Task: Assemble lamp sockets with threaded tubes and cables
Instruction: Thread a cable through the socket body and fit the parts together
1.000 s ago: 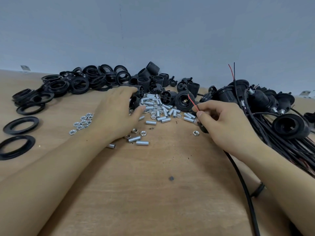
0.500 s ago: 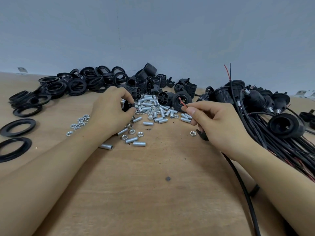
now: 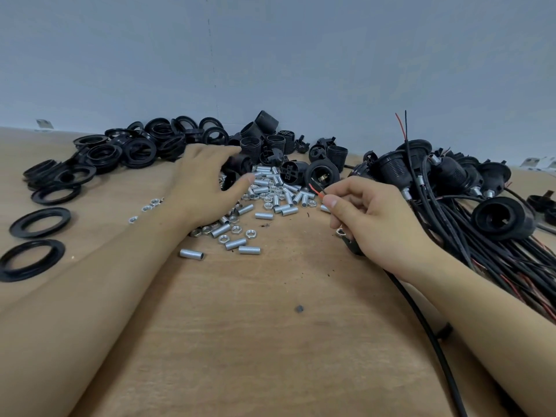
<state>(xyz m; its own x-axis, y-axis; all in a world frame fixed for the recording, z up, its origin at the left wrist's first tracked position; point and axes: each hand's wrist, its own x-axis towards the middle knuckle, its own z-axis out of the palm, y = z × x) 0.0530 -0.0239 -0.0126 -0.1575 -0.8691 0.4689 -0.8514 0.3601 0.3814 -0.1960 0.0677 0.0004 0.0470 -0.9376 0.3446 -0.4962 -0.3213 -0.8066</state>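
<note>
My left hand (image 3: 207,185) reaches over the pile of silver threaded tubes (image 3: 279,194) and nuts, its fingers spread around a black socket part (image 3: 239,165) at the pile's far edge; whether it grips the part I cannot tell. My right hand (image 3: 376,215) pinches the end of a black cable (image 3: 421,323), with its red and black wire tips (image 3: 316,189) sticking out past the thumb. The cable runs back under my right forearm toward the table's near edge. Loose black sockets (image 3: 322,174) lie just beyond the tubes.
Black threaded rings (image 3: 135,149) are heaped at the back left, with flat black rings (image 3: 39,222) at the far left. Assembled sockets with cables (image 3: 451,182) are stacked at the right. Small nuts (image 3: 147,207) lie left of my forearm. A grey wall rises behind the wooden table (image 3: 255,341).
My left hand has moved farther back and opened its fingers over a black socket part. My right hand with the cable has lifted slightly and shifted right.
</note>
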